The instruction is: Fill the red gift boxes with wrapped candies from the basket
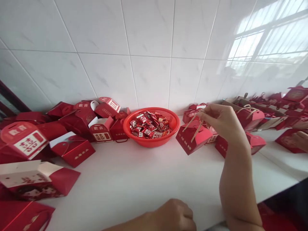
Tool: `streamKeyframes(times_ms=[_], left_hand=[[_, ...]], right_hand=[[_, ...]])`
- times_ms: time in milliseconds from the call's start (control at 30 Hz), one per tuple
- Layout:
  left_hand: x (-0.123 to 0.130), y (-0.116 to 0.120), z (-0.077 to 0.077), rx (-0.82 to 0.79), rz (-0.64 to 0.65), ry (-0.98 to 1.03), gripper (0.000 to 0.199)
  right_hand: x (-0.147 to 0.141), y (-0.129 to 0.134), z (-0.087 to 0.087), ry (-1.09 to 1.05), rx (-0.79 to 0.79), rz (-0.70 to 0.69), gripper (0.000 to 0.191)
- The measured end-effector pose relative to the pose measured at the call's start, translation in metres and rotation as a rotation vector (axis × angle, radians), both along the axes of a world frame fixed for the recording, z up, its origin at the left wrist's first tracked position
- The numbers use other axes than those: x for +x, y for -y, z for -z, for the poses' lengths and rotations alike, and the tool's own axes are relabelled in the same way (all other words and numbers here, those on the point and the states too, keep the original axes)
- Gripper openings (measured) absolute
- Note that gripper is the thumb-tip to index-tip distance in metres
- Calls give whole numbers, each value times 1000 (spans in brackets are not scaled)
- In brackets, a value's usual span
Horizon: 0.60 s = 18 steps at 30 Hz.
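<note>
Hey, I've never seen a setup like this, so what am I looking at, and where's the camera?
There's no machine here, just a person's bare hands in one picture, taken by a camera worn on the head, looking forward and down. The right hand holds a red box by its cord handle. The left hand is curled, with nothing visible in it. On the white surface, a red basket of wrapped packets stands near a tiled wall, with more red boxes on both sides. Another person's hand shows at the right edge.
</note>
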<state>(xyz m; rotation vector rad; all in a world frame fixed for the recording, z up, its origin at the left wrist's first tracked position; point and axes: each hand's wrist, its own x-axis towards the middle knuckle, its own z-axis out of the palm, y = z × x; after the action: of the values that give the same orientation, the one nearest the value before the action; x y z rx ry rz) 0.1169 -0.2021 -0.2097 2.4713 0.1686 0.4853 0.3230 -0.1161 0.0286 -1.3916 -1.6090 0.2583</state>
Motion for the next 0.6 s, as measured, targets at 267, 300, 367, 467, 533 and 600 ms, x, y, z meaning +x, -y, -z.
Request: streamKeyframes(times_ms=[267, 300, 367, 467, 533, 600], left_hand=[[1, 1, -1, -224, 10, 15, 15], [1, 2, -5, -239, 0, 33, 16], [1, 4, -11, -271, -20, 74, 16], [2, 6, -13, -329, -50, 70, 15], [2, 7, -13, -353, -59, 55, 14], [2, 7, -12, -362, -60, 66, 13]], right_hand=[[66, -15, -21, 2, 53, 339, 11], [73, -18, -25, 20, 43, 396, 11], [86, -25, -32, 60, 12, 492, 11], [105, -38, -36, 191, -39, 601, 16], [116, -48, -35, 286, -102, 654, 23], [127, -56, -31, 325, -140, 686, 29]])
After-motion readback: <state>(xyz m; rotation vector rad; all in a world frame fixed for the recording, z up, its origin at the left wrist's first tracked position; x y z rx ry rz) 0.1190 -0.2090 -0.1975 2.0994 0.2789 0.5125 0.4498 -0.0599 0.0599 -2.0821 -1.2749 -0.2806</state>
